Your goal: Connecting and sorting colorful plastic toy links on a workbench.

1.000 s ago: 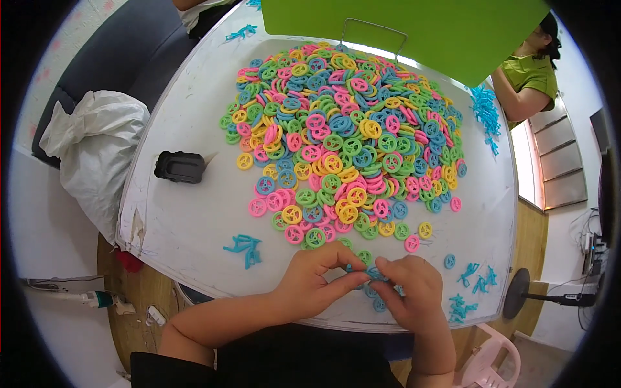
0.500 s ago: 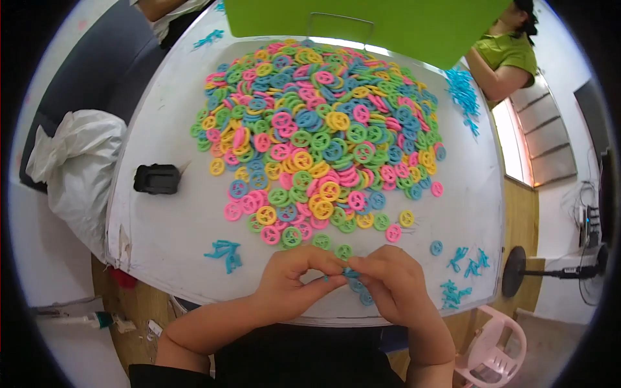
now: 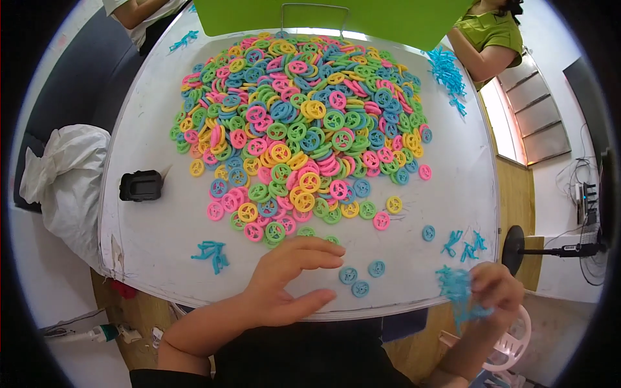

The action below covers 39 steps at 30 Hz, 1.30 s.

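My left hand (image 3: 288, 281) is held over the table's near edge, thumb and fingers apart, with nothing in it. Just right of its fingertips lie three small blue spoked wheels (image 3: 360, 288). At the near right corner my right hand (image 3: 497, 290) is curled and smeared by motion. Blurred blue plastic pieces (image 3: 475, 314) hang at its fingers, past the table edge. Beside that hand is a small heap of thin, branched blue pieces (image 3: 453, 283). More such pieces (image 3: 477, 244) lie just beyond it, near a single blue wheel (image 3: 429, 233).
A large pile of pink, yellow, green and blue wheels (image 3: 304, 129) covers the table's middle. A black tray (image 3: 141, 186) and blue pieces (image 3: 210, 256) lie left. A green board (image 3: 323, 19) stands at the back; another person (image 3: 491, 45) sits back right, near more blue pieces (image 3: 446, 74).
My hands have parted: the right swung from the middle to the near right corner, while the left stayed and opened. The three blue wheels now show fully. The whole view has shifted slightly.
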### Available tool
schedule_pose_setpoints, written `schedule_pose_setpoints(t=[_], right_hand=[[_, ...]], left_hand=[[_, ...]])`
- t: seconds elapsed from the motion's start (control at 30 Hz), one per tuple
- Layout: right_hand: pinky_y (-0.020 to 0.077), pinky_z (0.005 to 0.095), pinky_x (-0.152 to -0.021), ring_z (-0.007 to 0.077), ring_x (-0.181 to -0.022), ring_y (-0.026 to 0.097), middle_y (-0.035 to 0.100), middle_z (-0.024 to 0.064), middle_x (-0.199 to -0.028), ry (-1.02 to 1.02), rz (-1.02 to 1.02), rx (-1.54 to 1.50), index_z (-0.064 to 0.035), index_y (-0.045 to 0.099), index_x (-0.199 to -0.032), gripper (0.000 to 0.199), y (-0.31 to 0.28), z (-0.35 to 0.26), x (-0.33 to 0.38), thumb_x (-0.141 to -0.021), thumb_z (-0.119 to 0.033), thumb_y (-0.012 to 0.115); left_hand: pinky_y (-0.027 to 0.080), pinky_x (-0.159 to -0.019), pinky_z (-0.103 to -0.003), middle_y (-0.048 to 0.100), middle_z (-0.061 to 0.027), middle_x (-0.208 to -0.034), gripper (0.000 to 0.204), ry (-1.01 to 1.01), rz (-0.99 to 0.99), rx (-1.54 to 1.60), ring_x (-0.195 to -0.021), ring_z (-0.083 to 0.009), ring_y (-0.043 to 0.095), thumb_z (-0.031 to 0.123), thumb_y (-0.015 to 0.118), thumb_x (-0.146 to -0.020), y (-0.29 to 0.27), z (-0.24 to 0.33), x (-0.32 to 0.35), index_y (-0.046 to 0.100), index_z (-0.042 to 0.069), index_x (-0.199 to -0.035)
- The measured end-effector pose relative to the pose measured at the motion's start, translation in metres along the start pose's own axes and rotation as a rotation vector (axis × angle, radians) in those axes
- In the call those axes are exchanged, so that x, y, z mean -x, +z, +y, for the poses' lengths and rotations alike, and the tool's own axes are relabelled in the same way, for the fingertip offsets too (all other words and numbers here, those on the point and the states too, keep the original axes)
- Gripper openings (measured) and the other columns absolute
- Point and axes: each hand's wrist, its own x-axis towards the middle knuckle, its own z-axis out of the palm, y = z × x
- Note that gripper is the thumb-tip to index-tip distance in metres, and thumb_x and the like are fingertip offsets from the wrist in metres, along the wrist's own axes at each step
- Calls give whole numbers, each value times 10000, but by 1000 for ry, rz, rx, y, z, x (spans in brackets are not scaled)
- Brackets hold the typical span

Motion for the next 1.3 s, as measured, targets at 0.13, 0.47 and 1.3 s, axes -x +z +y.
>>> schedule_pose_setpoints(t=[0.13, 0.47, 1.3], right_hand=[[560, 445, -751, 342, -823, 724, 739, 177, -883, 390, -652, 89, -37, 749, -913, 157, -68, -52, 32, -788, -131, 763], [553, 512, -871, 421, -1006, 695, 714, 240, -1088, 665, -717, 1539, -17, 651, -1242, 375, -135, 189, 335, -915, -194, 602], [546, 413, -848, 344, -987, 668, 702, 128, -1046, 78, -415, 1349, 1, 665, -961, 214, -52, 54, -34, -756, 61, 674]], left_hand=[[517, -830, -373, 704, -129, -1024, 247, -1, 24, 7, -929, -261, 667, -40, 708, -816, 1, -4, -1, 682, 41, -1048], [499, -769, -341, 701, -107, -917, 180, -44, -2, 33, -841, -227, 653, -87, 662, -839, 6, 0, -4, 683, 15, -985], [501, -697, -351, 707, -81, -873, 130, -22, 75, -78, -785, -252, 670, -12, 732, -831, 3, 1, 1, 711, 44, -947]])
